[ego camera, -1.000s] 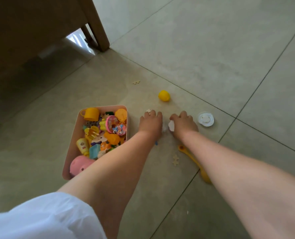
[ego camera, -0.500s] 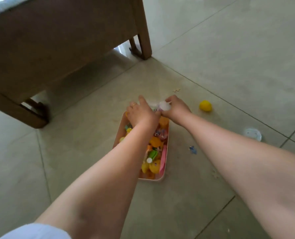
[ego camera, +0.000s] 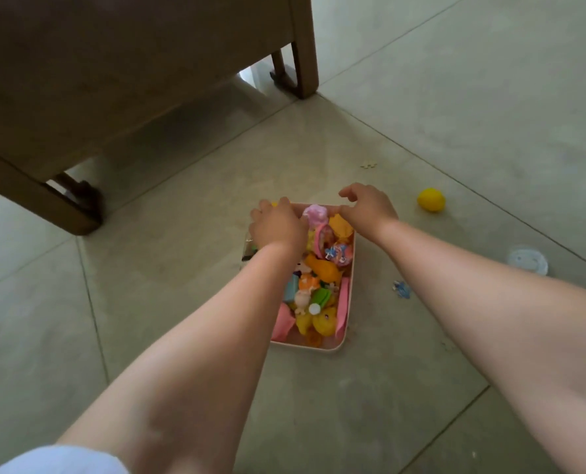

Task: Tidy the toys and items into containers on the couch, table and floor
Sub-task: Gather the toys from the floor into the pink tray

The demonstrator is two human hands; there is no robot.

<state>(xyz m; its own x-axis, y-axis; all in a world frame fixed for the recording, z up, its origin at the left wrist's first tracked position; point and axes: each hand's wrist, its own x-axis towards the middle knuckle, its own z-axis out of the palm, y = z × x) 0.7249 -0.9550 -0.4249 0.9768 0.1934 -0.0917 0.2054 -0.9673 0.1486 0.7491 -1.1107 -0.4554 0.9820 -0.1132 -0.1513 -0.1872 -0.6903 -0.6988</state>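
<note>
A pink box [ego camera: 305, 347] full of small colourful toys stands on the floor tiles in front of me. My left hand [ego camera: 278, 227] hovers over its far left corner with the fingers bent downward; its back hides whatever is under it. My right hand [ego camera: 367, 206] is over the far right rim, fingers loosely curled, and nothing shows in it. Loose on the floor to the right lie a yellow ball [ego camera: 431, 200], a white round lid [ego camera: 527, 261], a small blue toy [ego camera: 401, 289] and a beige puzzle piece [ego camera: 368, 164].
A low brown wooden piece of furniture [ego camera: 141, 63] fills the upper left, with legs [ego camera: 305, 63] resting on the floor just beyond the box. Bare grey tiles stretch to the right and toward me.
Both hands went from the floor by the white lid to the box's far end. The white pieces they held half a second ago are out of sight.
</note>
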